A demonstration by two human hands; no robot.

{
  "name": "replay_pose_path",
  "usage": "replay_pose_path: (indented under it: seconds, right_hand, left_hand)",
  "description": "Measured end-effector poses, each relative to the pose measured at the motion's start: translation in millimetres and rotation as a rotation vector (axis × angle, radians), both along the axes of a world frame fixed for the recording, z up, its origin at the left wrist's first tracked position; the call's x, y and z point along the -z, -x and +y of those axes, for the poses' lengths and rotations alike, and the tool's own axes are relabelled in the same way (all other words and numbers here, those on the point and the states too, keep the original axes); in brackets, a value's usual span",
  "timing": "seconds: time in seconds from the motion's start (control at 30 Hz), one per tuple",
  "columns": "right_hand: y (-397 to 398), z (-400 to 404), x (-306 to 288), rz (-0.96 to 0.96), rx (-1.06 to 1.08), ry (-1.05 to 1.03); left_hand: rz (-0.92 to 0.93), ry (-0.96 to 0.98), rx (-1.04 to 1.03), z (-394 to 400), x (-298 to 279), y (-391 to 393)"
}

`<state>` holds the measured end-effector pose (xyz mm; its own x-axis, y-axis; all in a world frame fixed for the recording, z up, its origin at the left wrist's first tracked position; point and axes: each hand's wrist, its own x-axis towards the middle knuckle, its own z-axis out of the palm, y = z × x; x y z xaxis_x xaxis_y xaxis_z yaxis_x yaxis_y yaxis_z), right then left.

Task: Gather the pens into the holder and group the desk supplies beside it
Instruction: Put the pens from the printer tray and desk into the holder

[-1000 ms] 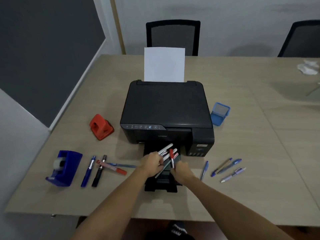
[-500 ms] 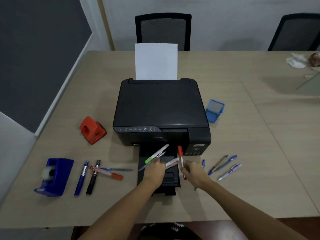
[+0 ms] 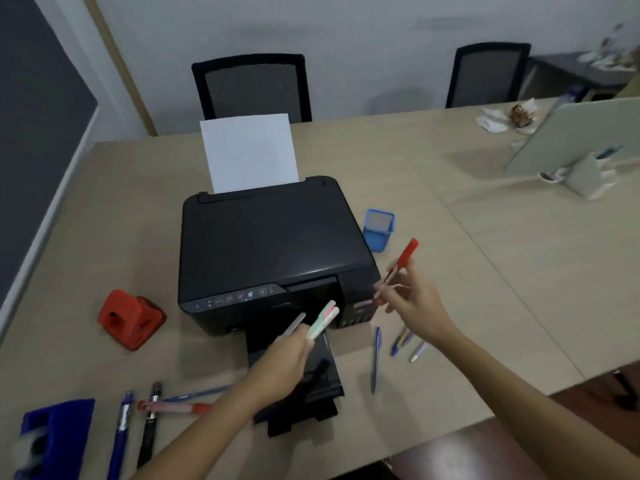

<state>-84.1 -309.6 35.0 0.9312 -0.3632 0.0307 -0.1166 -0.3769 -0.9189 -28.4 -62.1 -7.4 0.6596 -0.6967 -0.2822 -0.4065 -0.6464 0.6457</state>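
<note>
Pens (image 3: pixel 320 321) in left hand (image 3: pixel 284 363), printer (image 3: pixel 273 251) beside blue holder (image 3: pixel 378 230)

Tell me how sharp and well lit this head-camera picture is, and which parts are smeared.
Head view: dim, flat indoor light, soft shadows only. Motion blur smears the right hand and its red pen, and the left hand holding its pens. The tape dispenser at the lower left edge is blurred too. Wide-angle bending curves the table edges. The printer is the crispest thing.

Two chairs (image 3: pixel 252 88), one printer (image 3: pixel 270 247), one blue holder (image 3: pixel 378 230), one red punch (image 3: pixel 130 318)
</note>
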Motion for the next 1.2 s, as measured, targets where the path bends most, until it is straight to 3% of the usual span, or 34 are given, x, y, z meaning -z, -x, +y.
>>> replay_pose_path:
  seconds: [0.1, 0.17, 0.37, 0.57, 0.8, 1.0, 1.1, 1.2]
  right_hand:
    - [-19.9, -46.9, -14.3, -0.013, 0.181, -0.113]
    - [-38.9, -80.1, -10.2, 0.018, 0.276, -0.201]
    - [-109.2, -150.4, 11.9, 0.105, 0.395, -0.261]
    - [-163.7, -192.2, 45.1, 0.15, 0.432, -0.284]
    - [-199.5, -210.7, 82.8, 0.375, 0.189, 0.001]
    - [-206.7, -210.1, 84.9, 0.436, 0.086, 0.112]
    - [-203.9, -207.1, 73.0, 0.414, 0.111, 0.206]
    - [-194.9, -195.1, 46.3, 0.284, 0.181, 0.285]
  left_hand:
    - [-0.096, 0.167, -0.035, -33.3, -63.2, -32.7]
    - [-0.174, 0.168, -0.027, -74.0, -85.8, -58.3]
    - [-0.254, -0.272, 0.007, -226.8, -84.8, -129.2]
    - [-0.278, -0.462, -0.049, -321.4, -35.3, -181.8]
    - [-0.17, -0.492, -0.212, -350.5, 3.7, -204.8]
    - [-0.222, -0.483, -0.179, -343.6, 4.7, -208.4]
    - [-0.246, -0.372, -0.165, -321.7, -18.8, -201.7]
    - [-0.216, -0.122, -0.194, -275.2, -55.1, -180.1]
